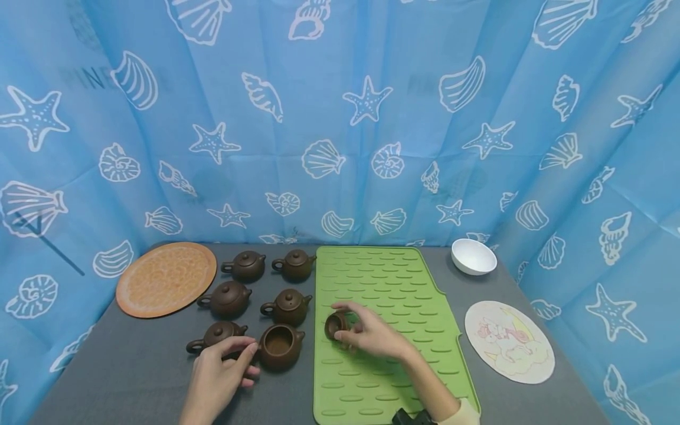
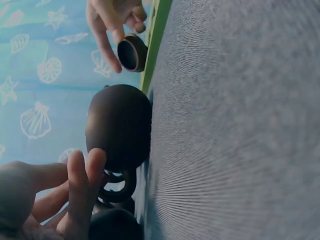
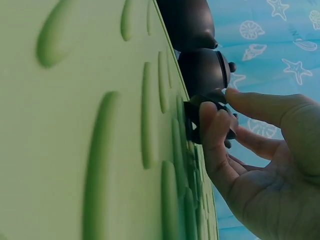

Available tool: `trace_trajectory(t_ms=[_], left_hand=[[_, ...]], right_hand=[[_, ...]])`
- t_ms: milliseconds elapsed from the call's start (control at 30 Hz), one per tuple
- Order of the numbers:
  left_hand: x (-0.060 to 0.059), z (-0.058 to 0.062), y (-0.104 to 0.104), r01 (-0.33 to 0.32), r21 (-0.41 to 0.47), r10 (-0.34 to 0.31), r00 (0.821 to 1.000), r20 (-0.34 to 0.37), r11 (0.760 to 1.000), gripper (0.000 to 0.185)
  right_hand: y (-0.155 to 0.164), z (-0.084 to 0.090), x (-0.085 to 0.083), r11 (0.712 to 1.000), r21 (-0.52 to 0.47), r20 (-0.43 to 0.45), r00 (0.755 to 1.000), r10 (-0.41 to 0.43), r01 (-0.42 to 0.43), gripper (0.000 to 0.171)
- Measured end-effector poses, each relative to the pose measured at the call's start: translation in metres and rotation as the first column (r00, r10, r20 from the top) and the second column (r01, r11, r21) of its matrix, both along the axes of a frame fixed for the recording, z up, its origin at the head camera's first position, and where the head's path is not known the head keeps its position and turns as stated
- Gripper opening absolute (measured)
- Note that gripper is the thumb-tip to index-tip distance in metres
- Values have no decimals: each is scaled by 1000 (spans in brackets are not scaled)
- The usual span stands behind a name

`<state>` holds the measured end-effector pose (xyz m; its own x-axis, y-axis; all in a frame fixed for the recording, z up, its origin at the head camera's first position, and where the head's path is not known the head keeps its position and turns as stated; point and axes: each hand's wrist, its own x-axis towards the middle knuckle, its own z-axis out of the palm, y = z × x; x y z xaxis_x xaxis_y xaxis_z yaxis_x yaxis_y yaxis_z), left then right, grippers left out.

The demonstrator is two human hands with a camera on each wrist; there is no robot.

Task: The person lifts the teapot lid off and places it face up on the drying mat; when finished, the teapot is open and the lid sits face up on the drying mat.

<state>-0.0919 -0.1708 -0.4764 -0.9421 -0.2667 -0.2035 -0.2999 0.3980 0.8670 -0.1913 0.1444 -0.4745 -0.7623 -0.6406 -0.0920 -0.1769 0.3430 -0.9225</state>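
Observation:
My right hand (image 1: pixel 372 333) pinches a small brown cup (image 1: pixel 333 324) between thumb and fingers, its hollow turned to the left, over the green mat's left side. In the left wrist view the cup (image 2: pixel 131 53) shows its dark opening; fingers cover much of it in the right wrist view. My left hand (image 1: pixel 220 369) is beside a lidless brown teapot (image 1: pixel 287 354), fingertips close together at its handle side. In the left wrist view a looped handle (image 2: pixel 131 186) shows beside those fingertips, not gripped. Whether they touch the teapot I cannot tell.
Several lidded brown teapots (image 1: pixel 289 307) stand in two columns left of the green mat (image 1: pixel 393 283). An orange round mat (image 1: pixel 167 280) lies back left. At right are a white bowl (image 1: pixel 474 257) and a pale round mat (image 1: pixel 510 342). A blue shell-patterned curtain (image 1: pixel 366 177) hangs behind.

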Motion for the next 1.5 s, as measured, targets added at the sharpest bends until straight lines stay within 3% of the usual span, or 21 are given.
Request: trace_trajectory(t_ms=[267, 533, 700, 867, 1033, 1300, 1500], left_hand=[[-7, 10, 0, 33, -31, -36, 996, -84, 999, 22], [-21, 23, -1, 97, -107, -117, 973, -200, 989, 15], [-38, 28, 0, 113, -216, -164, 958, -234, 970, 11], [-54, 29, -1, 156, -240, -221, 937, -272, 958, 12], [-65, 28, -4, 193, -249, -255, 935, -248, 949, 15], [-73, 23, -1, 230, -188, -267, 942, -203, 955, 20], [-80, 19, 2, 239, -190, -274, 943, -190, 952, 21]], right_hand=[[2, 10, 1, 997, 4, -95, 992, -80, 81, 57], [-8, 23, 1, 985, -55, -93, 982, -165, 161, 42], [-23, 27, -4, 986, -84, -93, 984, -150, 142, 36], [-43, 32, -7, 989, -107, -55, 992, -111, 104, 37], [-64, 35, -10, 990, -111, -64, 994, -89, 82, 37], [-86, 23, -21, 983, -128, -102, 984, -148, 134, 34], [-96, 15, -29, 980, -127, -105, 981, -164, 150, 32]])
